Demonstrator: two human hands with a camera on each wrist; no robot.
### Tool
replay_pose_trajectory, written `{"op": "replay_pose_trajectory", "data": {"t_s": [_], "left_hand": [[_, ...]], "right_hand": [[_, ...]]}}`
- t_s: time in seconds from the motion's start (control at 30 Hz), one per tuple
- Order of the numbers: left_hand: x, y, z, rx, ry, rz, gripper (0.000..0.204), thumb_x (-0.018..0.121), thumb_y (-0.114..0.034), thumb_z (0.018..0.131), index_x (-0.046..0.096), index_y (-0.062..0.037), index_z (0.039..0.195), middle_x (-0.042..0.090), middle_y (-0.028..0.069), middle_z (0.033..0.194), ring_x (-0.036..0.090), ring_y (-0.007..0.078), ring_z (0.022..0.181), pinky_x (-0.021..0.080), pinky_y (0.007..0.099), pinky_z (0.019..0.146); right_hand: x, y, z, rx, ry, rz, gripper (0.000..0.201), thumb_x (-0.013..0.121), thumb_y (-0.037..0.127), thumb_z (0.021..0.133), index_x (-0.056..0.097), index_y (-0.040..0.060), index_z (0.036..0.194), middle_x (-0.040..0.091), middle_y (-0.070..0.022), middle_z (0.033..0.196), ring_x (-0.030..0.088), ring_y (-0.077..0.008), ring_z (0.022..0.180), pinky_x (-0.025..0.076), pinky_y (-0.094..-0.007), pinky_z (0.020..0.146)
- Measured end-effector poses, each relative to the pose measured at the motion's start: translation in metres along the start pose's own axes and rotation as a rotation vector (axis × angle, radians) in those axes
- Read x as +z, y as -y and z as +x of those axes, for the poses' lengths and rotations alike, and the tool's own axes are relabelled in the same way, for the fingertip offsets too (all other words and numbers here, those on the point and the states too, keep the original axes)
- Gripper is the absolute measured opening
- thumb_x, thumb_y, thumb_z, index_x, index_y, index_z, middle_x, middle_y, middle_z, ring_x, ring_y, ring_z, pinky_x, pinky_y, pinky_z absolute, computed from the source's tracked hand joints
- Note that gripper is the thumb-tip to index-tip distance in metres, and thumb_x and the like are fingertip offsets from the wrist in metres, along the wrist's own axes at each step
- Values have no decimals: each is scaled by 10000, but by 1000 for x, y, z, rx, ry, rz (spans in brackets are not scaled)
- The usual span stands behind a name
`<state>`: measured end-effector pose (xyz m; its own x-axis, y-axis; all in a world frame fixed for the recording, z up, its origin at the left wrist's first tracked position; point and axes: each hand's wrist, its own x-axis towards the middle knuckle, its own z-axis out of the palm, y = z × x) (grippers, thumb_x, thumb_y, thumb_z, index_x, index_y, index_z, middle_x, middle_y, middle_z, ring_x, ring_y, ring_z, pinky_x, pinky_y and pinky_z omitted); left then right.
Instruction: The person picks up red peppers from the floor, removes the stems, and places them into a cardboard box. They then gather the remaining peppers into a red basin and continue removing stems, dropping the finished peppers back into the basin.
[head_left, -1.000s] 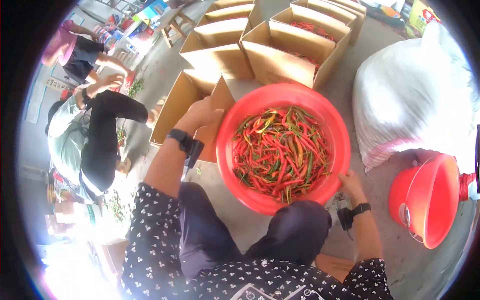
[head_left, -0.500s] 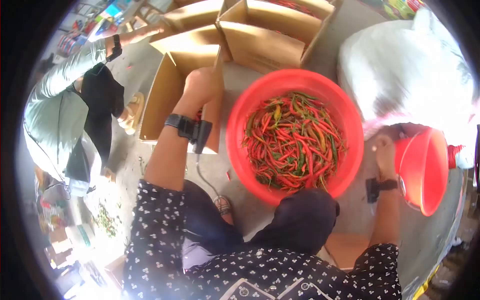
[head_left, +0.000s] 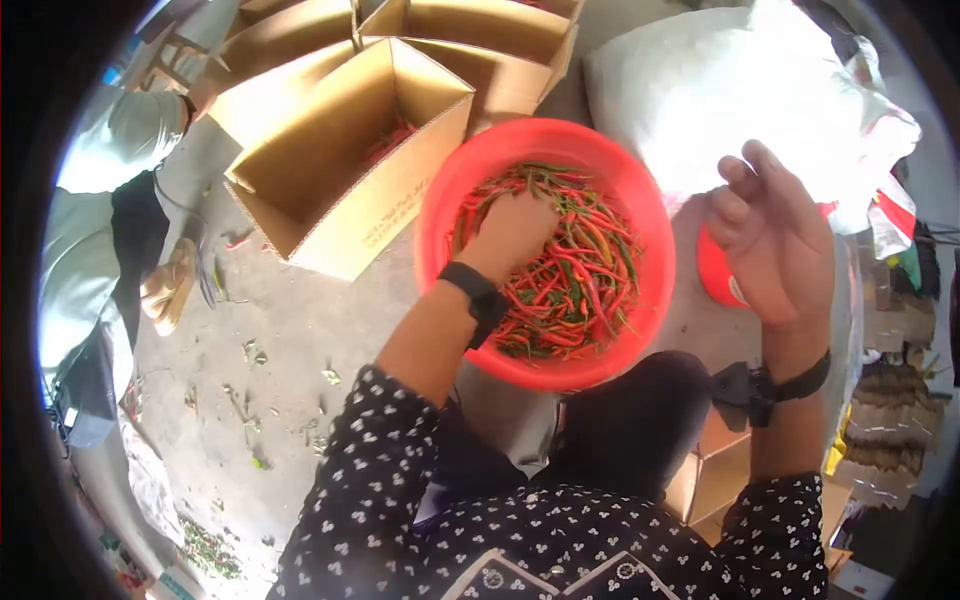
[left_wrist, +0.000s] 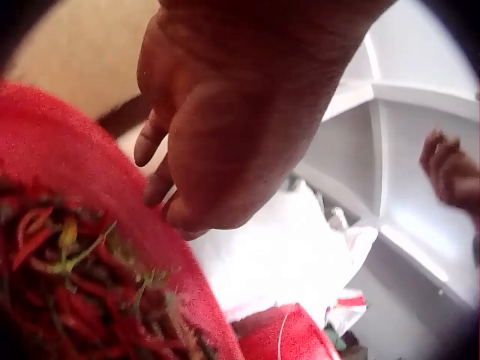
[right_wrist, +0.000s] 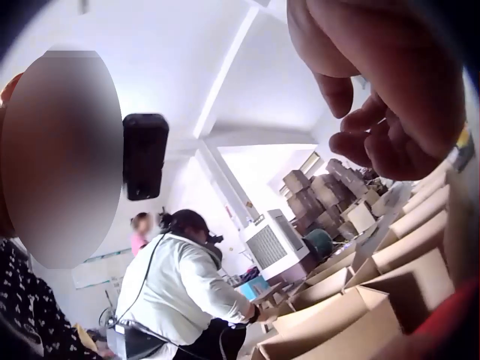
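Note:
A red plastic basin [head_left: 655, 230] full of red and green chili peppers [head_left: 585, 270] stands in front of my knees. My left hand [head_left: 515, 235] reaches down over the peppers at the basin's left side, its fingertips hidden from the head camera. In the left wrist view that hand [left_wrist: 225, 142] hangs beside the basin rim [left_wrist: 135, 187], fingers loosely bent with nothing visible in them. Raised on the right, my right hand [head_left: 775, 235] has its palm up and fingers half bent, holding nothing. A cardboard box [head_left: 350, 205] with some red peppers inside stands left of the basin.
More cardboard boxes [head_left: 480, 35] stand behind. A big white sack [head_left: 700, 100] lies at the back right, near a red bucket [head_left: 718, 270] partly hidden by my right hand. Another person [right_wrist: 180, 277] works at the left. Bits of leaf [head_left: 250, 350] litter the floor.
My left hand has gone from the cardboard box to the peppers in the basin. From the basin rim, my right hand has moved right, then up. The box now stands turned, against the basin.

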<state>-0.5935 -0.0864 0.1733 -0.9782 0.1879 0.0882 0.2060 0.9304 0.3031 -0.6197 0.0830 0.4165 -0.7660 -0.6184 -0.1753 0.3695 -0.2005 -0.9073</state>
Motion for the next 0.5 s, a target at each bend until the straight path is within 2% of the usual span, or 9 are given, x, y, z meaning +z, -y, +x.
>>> {"op": "replay_pose_trajectory", "data": {"t_s": [0.07,0.2,0.23,0.27,0.33,0.37,0.4,0.47,0.5], "left_hand": [[22,-5,-5,-2,12,12,118,547,-72,693,645,-78,759,623,104,791,608,258,818,487,375,657],[61,8,-23,-60,81,18,104,570,-78,696,651,-64,761,627,117,795,615,274,764,500,368,644],[57,11,-18,-117,273,-35,115,565,-68,695,654,-47,765,630,123,792,615,285,743,495,377,631],[53,15,-14,-117,279,-29,115,565,-68,695,654,-47,765,630,123,792,615,285,743,495,377,631],[40,27,-11,-119,370,-365,113,552,-62,699,643,-20,750,629,132,786,605,296,724,483,375,628],[32,31,-12,-147,270,-536,109,539,-79,747,623,-9,742,627,108,740,595,240,663,470,346,594],[17,32,-11,-163,269,-517,109,539,-79,747,623,-9,742,627,108,740,595,240,663,470,346,594],[-7,30,-7,-471,378,-1105,176,532,-146,802,623,-12,870,610,88,723,571,169,647,448,284,570],[-4,31,-7,-493,358,-1295,174,494,-142,850,597,-20,920,600,41,752,534,110,625,430,249,554]], "right_hand": [[17,-3,2,-5,64,92,190,485,172,881,534,59,1025,585,-62,921,533,-141,699,392,-255,584],[26,-13,5,-45,-53,71,148,494,166,872,547,50,947,579,-37,807,508,-119,633,385,-246,566],[19,-15,3,-46,-63,81,148,494,166,872,547,50,947,579,-37,807,508,-119,633,385,-246,566],[10,-21,4,-1,-65,43,136,499,166,866,548,53,923,566,-21,775,505,-111,631,385,-242,563],[-14,-36,9,42,-46,17,125,504,166,860,549,56,899,553,-5,744,501,-103,629,385,-238,561],[-30,-50,13,124,-67,-12,121,510,176,855,549,64,880,545,5,739,498,-95,633,383,-230,558],[-46,-65,18,204,-82,-41,119,515,186,850,548,73,862,536,16,735,494,-88,636,382,-223,556],[-78,-101,31,305,-140,-73,141,518,204,846,568,79,890,542,19,749,487,-77,640,373,-207,541],[-91,-118,35,303,-123,-50,141,518,204,846,568,79,890,542,19,749,487,-77,640,373,-207,541]]}}
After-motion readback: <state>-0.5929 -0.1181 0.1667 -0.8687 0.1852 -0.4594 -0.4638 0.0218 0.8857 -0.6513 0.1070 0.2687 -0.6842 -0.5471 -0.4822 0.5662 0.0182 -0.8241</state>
